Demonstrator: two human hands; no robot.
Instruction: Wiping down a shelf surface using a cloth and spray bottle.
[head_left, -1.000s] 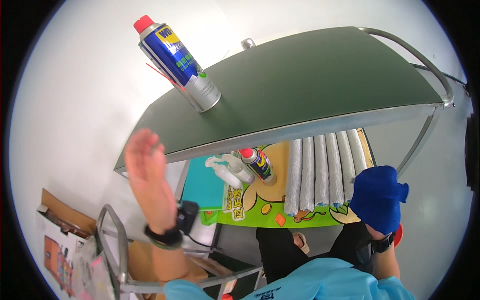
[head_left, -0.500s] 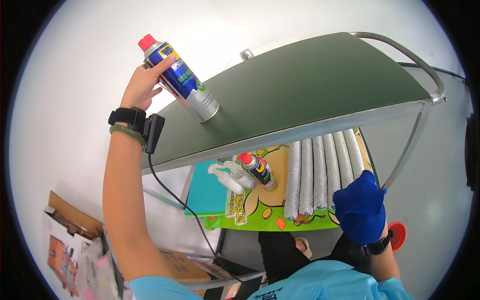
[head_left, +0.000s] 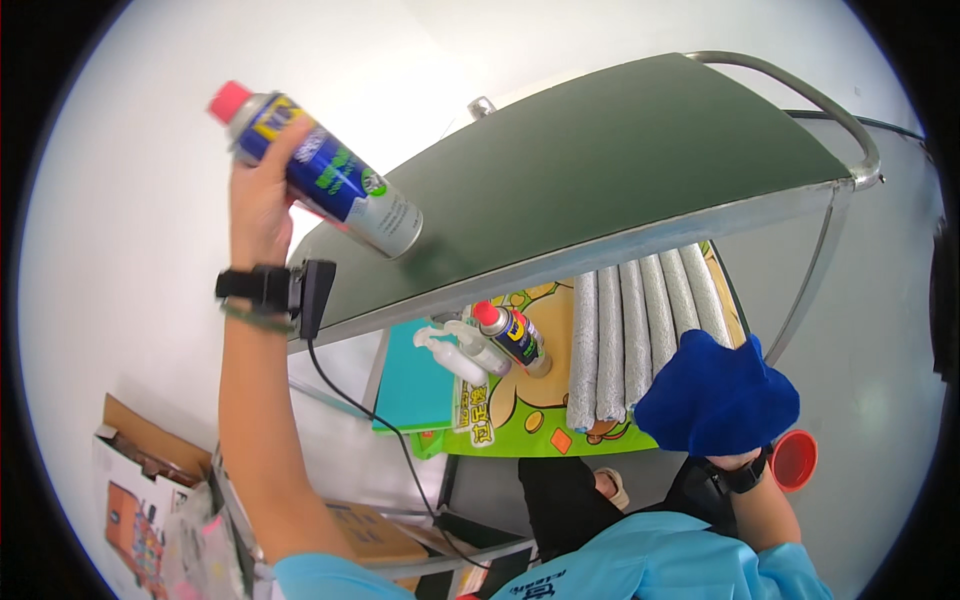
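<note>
My left hand [head_left: 268, 185] is wrapped around a blue and silver spray can [head_left: 345, 190] with a red cap. The can leans to the left, its base over the left part of a dark green board [head_left: 600, 150]; whether base and board touch I cannot tell. A dark blue cloth [head_left: 715, 395] covers most of my right hand [head_left: 738, 460], which holds it from below, fingers hidden. Close to the cloth lie several silver foil-wrapped tubes [head_left: 640, 310]. A second red-capped spray can [head_left: 515, 340] stands lower down, beside two white pump bottles [head_left: 450, 355].
A metal frame [head_left: 820, 255] edges and supports the board. Under it, a colourful mat [head_left: 530, 435] and a teal sheet [head_left: 410, 390] lie on a lower surface. A red container [head_left: 795, 460] is near my right wrist. Cardboard boxes [head_left: 150, 480] sit lower left. A black cable [head_left: 390, 430] hangs from my left wrist.
My left hand has moved left and slightly down, and the can leans further over. The blue cloth, bunched before, has spread wider over my right hand.
</note>
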